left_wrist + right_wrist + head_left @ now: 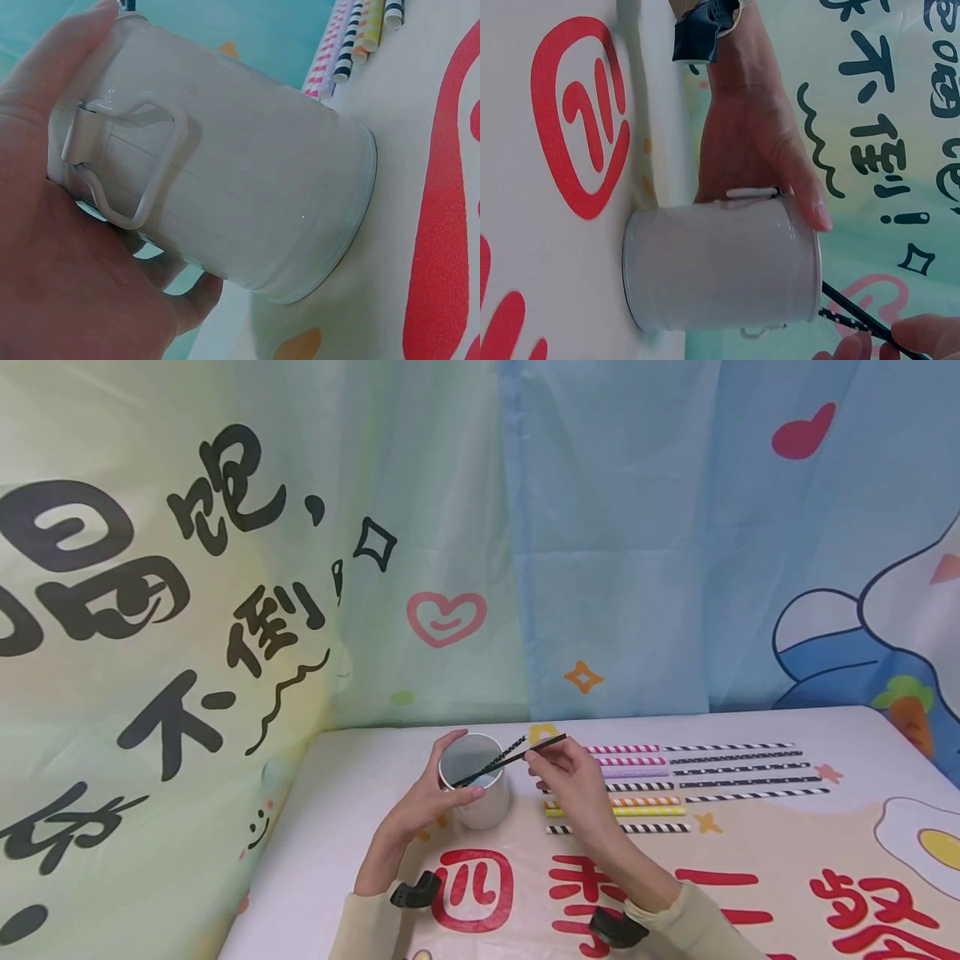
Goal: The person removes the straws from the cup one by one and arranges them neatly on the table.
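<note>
A white metal pail (483,810) with small wire side handles (161,172) stands on the table. My left hand (423,797) grips it from the left, thumb near the rim and fingers around the far side. A plain black straw (517,757) slants over the rim with its lower end inside the pail, and my right hand (581,785) pinches its upper end between thumb and fingers. A black straw with white dots (513,746) leans in the pail just behind it. In the right wrist view, both straws stick out of the pail's mouth close to my right fingertips (922,330).
Right of the pail lies a column of short paper straws, including pink-striped (626,749), purple (637,772) and yellow (660,812) ones. Beside them is a row of black-and-white straws (757,795). A printed cloth (360,760) covers the table; a patterned curtain (622,527) hangs behind.
</note>
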### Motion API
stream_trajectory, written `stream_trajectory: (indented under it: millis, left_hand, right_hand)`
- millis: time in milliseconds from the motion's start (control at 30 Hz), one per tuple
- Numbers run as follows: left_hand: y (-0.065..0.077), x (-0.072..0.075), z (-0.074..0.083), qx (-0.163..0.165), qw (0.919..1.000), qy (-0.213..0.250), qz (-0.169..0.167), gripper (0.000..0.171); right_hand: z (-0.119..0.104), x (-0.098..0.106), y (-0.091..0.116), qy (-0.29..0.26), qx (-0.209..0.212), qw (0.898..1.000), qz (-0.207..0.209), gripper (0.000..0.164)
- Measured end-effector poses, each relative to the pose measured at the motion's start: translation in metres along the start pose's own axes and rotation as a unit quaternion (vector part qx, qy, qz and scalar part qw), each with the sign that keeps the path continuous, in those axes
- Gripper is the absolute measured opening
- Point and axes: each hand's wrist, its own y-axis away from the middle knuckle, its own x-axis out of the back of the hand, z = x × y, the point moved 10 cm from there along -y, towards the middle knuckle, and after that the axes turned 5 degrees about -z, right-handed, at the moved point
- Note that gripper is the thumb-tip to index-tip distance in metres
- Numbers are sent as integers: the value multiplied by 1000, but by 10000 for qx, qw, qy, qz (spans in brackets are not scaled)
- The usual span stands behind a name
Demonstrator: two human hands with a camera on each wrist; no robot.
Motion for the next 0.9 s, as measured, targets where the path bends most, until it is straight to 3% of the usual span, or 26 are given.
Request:
stream_trajectory:
  millis: [900]
  left_hand:
    - [1, 1, 0, 45, 10000, 13, 49, 89]
  right_hand:
    - [-5, 43, 15, -59, -169, 9998, 28, 47]
